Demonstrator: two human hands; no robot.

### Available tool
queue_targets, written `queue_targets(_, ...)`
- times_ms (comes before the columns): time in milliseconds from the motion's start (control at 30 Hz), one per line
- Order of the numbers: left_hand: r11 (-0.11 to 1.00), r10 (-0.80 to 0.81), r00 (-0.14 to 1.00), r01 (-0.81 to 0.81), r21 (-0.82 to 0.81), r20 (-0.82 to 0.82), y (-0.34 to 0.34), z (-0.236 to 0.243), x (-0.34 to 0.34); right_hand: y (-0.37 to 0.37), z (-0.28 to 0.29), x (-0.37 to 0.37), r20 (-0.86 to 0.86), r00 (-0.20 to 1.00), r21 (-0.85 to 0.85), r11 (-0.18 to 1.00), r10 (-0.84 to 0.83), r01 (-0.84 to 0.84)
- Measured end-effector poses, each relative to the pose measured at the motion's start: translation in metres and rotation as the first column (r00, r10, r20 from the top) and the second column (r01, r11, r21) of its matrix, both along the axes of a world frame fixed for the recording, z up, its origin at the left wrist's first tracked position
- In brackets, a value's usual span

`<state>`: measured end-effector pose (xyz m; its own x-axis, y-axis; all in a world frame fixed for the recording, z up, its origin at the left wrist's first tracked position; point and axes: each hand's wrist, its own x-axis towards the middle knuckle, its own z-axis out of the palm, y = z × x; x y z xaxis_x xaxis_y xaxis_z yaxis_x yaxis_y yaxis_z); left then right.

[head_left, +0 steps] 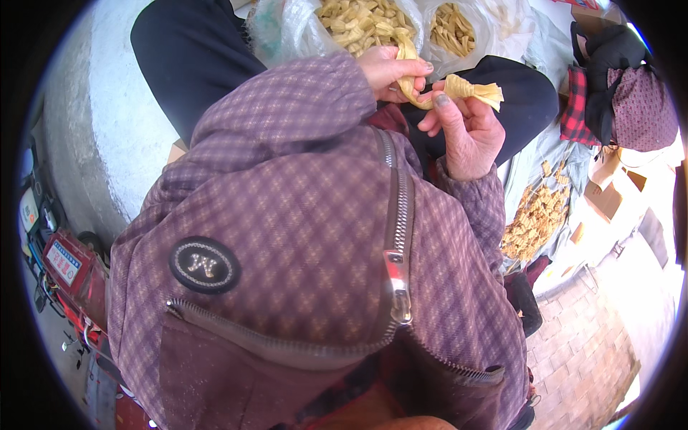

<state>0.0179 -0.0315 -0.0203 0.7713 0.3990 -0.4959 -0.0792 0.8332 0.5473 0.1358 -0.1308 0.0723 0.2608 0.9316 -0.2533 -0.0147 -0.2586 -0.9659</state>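
Note:
A pale yellow, leathery strip [407, 80] runs between my two hands, above my lap. My left hand [387, 72] pinches it with thumb and fingers, and one end sticks up past them towards the bags. From there the strip bends down and across to my right hand [469, 136]. That hand has its thumb raised and its fingers curled round the strip. Beside its fingertips a bunched, wrapped part of the strip [469, 89] flares out at the right end. Whether it is a full knot I cannot tell.
Clear plastic bags [294, 32] ahead of my lap hold similar yellow pieces [365, 21]. To the right, orange-brown pieces [537, 222] lie heaped on plastic sheeting near cardboard boxes [604, 199]. Patterned, dark clothing [641, 107] is at far right. A red vehicle [68, 261] stands at left.

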Motion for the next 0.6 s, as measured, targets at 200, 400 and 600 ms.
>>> queue_targets(200,0.999,0.018,0.968,-0.028,-0.035,-0.252,0.019,0.012,-0.009,0.016,-0.001,-0.006,0.204,0.975,0.172,0.984,-0.083,0.048)
queue_targets(400,0.981,-0.012,0.943,0.076,0.179,-0.332,0.005,0.005,-0.007,0.020,-0.004,-0.010,0.343,0.929,0.274,0.961,-0.139,0.042)
queue_targets(600,0.643,-0.009,0.931,0.285,0.711,-0.366,-0.003,0.008,-0.004,0.067,-0.040,0.014,0.832,0.537,0.010,0.964,0.138,-0.264)
